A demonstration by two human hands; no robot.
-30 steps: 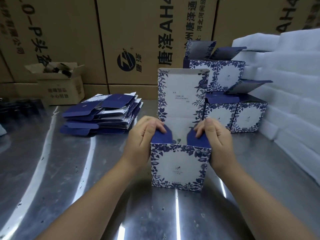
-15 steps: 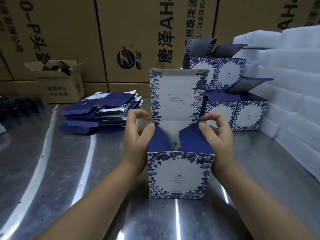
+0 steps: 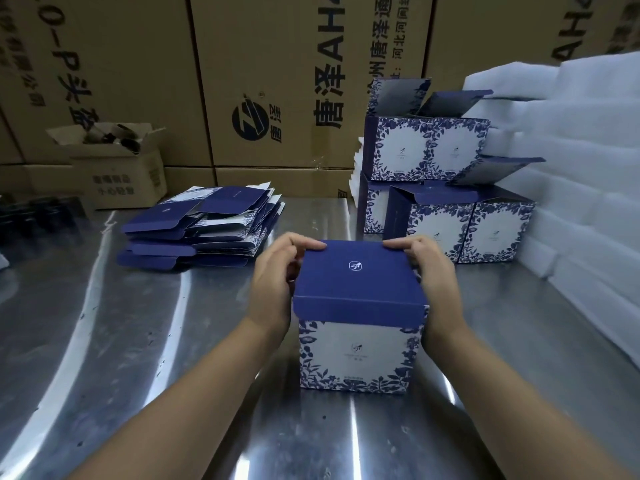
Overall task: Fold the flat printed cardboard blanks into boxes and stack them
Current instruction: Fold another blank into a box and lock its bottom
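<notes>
Brown shipping cartons point(image 3: 277, 81) walled the back, white foam sheets point(image 3: 571, 150) banked the right, and the steel tabletop point(image 3: 104, 341) gleamed below. Finished boxes point(image 3: 433, 150) stood stacked far right; flat blanks point(image 3: 201, 230) lay piled far left. And there, dead centre, the box point(image 3: 360, 351) stood upright, lid point(image 3: 356, 275) down, with the left hand point(image 3: 277, 275) and right hand point(image 3: 436, 271) each clamped on a far lid corner. The stack lay ahead-right, nearer the right hand.
</notes>
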